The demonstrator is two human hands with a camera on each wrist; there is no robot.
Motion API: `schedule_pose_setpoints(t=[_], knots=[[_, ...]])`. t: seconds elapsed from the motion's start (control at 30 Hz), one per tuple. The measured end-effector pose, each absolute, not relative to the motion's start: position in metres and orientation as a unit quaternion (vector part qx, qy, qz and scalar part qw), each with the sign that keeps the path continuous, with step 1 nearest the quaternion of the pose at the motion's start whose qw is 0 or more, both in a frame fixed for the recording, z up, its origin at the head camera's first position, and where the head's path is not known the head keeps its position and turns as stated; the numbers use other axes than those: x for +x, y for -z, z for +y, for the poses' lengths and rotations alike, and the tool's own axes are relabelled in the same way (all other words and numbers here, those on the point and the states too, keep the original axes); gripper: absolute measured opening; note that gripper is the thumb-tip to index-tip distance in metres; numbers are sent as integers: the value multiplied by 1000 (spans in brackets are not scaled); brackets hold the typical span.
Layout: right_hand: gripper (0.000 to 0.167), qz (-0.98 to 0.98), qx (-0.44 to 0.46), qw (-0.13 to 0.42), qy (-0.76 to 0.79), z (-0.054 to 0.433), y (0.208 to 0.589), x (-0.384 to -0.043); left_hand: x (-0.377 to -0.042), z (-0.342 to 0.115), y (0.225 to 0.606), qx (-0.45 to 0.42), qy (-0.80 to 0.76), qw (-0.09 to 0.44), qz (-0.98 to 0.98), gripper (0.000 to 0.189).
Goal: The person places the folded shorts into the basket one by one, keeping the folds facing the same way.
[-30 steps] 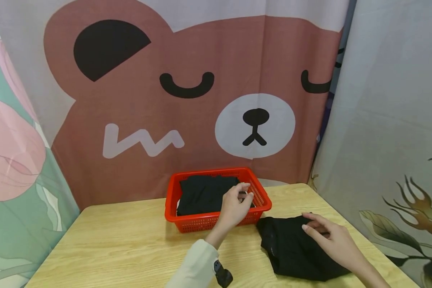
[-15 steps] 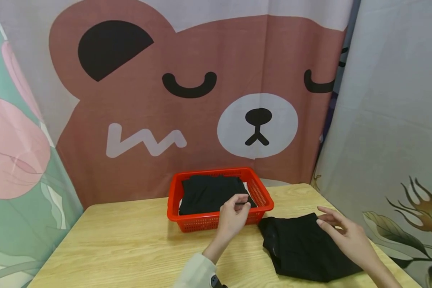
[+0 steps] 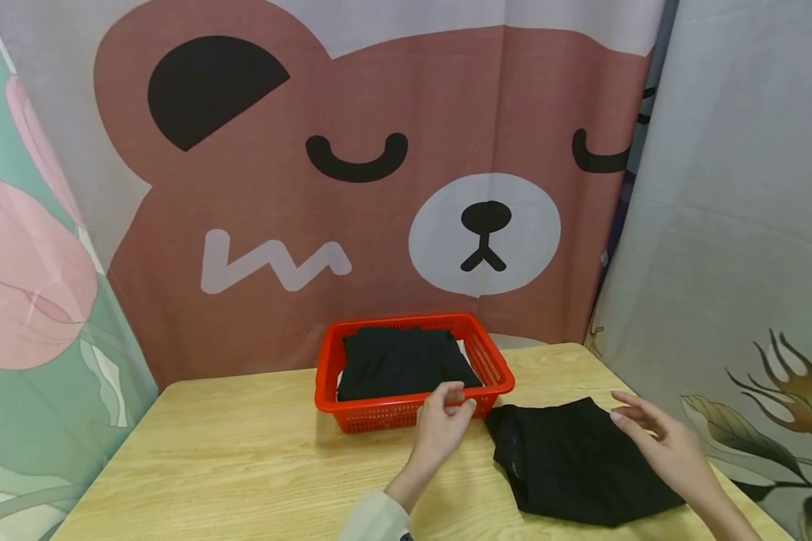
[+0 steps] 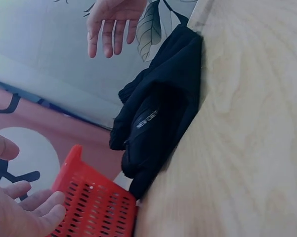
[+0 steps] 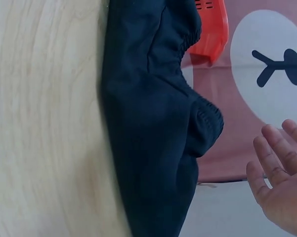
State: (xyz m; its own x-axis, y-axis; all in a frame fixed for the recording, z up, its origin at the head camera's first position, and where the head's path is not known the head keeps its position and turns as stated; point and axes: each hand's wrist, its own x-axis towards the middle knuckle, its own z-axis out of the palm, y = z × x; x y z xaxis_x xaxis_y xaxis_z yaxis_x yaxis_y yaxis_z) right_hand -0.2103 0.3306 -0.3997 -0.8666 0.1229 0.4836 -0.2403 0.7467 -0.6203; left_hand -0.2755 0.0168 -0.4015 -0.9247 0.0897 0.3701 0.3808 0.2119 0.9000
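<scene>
A folded black garment (image 3: 578, 458) with gathered elastic edges lies on the table at the right. Small pale lettering shows on that garment (image 4: 153, 113) in the left wrist view. Above its right side hovers my right hand (image 3: 670, 447), fingers relaxed and apart from the cloth, holding nothing. My left hand (image 3: 442, 424) is in the air at the near side of the red basket (image 3: 372, 415), its fingers loosely bent around nothing. Inside the basket rests another folded black garment (image 3: 406, 364), with bits of white cloth peeking out beneath it.
The basket stands at the back of the wooden table (image 3: 243, 466), close to a curtain (image 3: 365, 233) printed with a brown bear. A pale flowered curtain (image 3: 731, 225) hangs along the right side of the table.
My left hand has drawn back from over the basket toward me. My right hand has shifted right, away from the middle of the garment. The view has turned slightly left.
</scene>
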Motion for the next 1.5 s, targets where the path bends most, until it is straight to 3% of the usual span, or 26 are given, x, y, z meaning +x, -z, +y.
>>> schedule_pose_setpoints(t=[0.63, 0.8, 1.0, 1.5], knots=[[56, -911, -13, 172, -374, 358, 418, -215, -263, 33, 419, -118, 622, 49, -773, 44], [67, -911, -22, 104, -398, 370, 426, -217, -260, 40, 420, -109, 615, 27, -780, 43], [81, -907, -53, 15, -418, 377, 435, -222, -254, 50, 424, -95, 617, -29, -781, 52], [86, -906, -79, -36, -415, 383, 442, -232, -255, 66, 434, -51, 680, -144, -717, 65]])
